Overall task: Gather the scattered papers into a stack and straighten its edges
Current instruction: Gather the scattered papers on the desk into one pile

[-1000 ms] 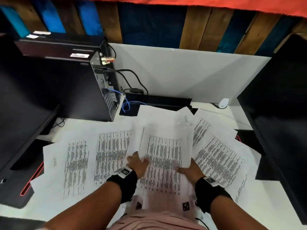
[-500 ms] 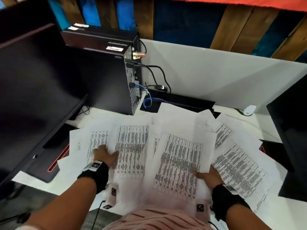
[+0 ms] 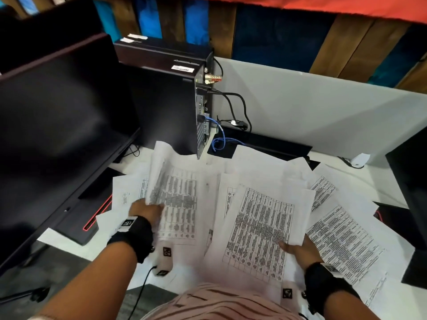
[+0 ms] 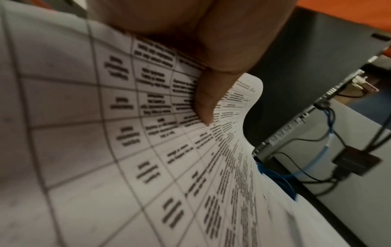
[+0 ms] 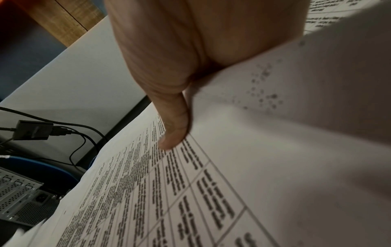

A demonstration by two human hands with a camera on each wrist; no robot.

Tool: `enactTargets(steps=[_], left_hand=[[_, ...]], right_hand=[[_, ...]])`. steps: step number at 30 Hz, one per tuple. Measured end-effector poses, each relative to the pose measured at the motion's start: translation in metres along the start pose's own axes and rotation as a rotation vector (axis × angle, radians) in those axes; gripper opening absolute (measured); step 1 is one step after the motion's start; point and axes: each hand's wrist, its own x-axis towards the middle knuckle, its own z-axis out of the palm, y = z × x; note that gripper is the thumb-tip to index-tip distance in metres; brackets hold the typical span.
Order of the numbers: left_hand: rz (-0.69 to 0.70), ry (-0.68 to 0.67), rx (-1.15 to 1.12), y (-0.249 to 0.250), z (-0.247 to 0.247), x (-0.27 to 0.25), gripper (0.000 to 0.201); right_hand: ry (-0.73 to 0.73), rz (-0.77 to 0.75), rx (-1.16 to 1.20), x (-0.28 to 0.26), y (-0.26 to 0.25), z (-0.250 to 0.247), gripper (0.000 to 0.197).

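White printed sheets with tables lie scattered over the white desk [image 3: 374, 179]. My left hand [image 3: 147, 209] pinches a sheet [image 3: 175, 192] at its left edge and lifts it, so that the sheet curls upward; in the left wrist view my thumb [image 4: 207, 103] presses on this sheet [image 4: 105, 150]. My right hand [image 3: 298, 249] grips the gathered papers [image 3: 261, 229] at their lower right edge, thumb on top; the right wrist view shows the thumb [image 5: 173, 127] on the top page [image 5: 190, 192]. More loose sheets [image 3: 342, 236] lie to the right, and one [image 3: 129, 192] to the left.
A black computer tower [image 3: 166, 107] with cables and a blue cord [image 3: 219, 137] stands behind the papers. A dark monitor [image 3: 57, 135] fills the left side, another dark screen [image 3: 413, 181] the right. A white partition [image 3: 312, 112] closes the desk's back.
My left hand has taken hold of the left sheet and raised it off the desk. The right hand still holds the gathered papers. The view has shifted further left.
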Motion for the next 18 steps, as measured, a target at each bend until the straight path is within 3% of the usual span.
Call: enactTargets(steps=[2, 4, 8, 10, 14, 18], left_hand=[[-0.007, 0.119, 0.088, -0.006, -0.023, 0.009, 0.025], [-0.035, 0.164, 0.171, -0.014, -0.039, 0.020, 0.036], [-0.139, 0.196, 0.451, -0.030, -0.043, 0.035, 0.084], [-0.144, 0.190, 0.558, -0.024, -0.036, 0.025, 0.096], [-0.128, 0.124, 0.322, -0.023, -0.021, 0.030, 0.088], [-0.009, -0.008, 0.165, -0.028, -0.019, 0.037, 0.046]], right_hand=[[0.004, -0.001, -0.005, -0.001, -0.001, 0.000, 0.069], [0.012, 0.001, 0.000, -0.001, 0.000, 0.000, 0.070], [0.007, 0.009, 0.006, 0.001, 0.001, 0.001, 0.069], [0.014, 0.014, 0.006, 0.003, 0.002, 0.001, 0.070], [0.010, 0.014, 0.002, 0.006, 0.006, 0.003, 0.071], [0.029, 0.025, 0.022, 0.006, 0.007, 0.003, 0.070]])
